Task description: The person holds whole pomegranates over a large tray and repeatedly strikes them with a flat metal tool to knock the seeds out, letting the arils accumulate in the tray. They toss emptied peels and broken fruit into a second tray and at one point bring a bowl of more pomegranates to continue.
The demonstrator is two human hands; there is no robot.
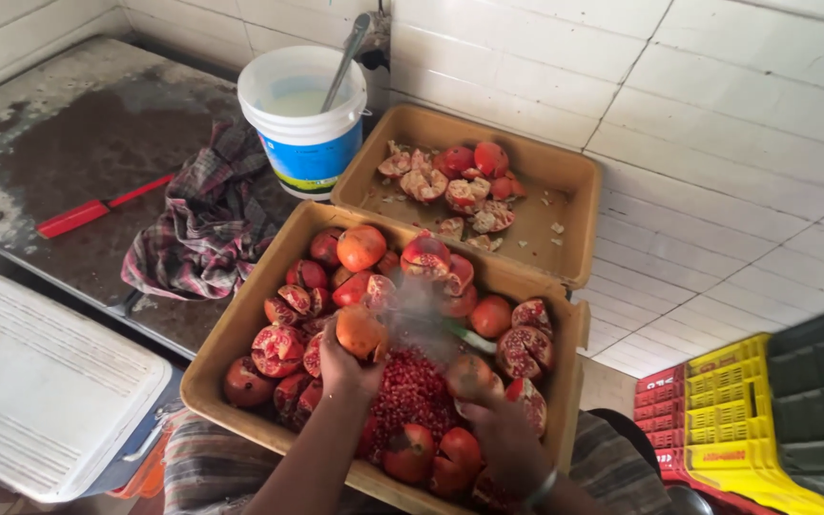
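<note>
My left hand [340,367] clamps a pomegranate half [359,330], right hand [488,420] blurry, can't tell; fruit's firm, juicy-slippery, so grip the rind.

Your left hand [343,367] is reaching forward from the bottom edge, with the forearm rising straight up in the view and the fingers curling closed around what it is gripping, the back of the hand turning toward you. Your right hand [493,420] is staying lower and closer to your body, the wrist bending inward and wearing a thin band, and its fingers are blurring, so you cannot tell if they are closed. Both your forearms are bare, and the two hands are working near each other but apart.
</note>
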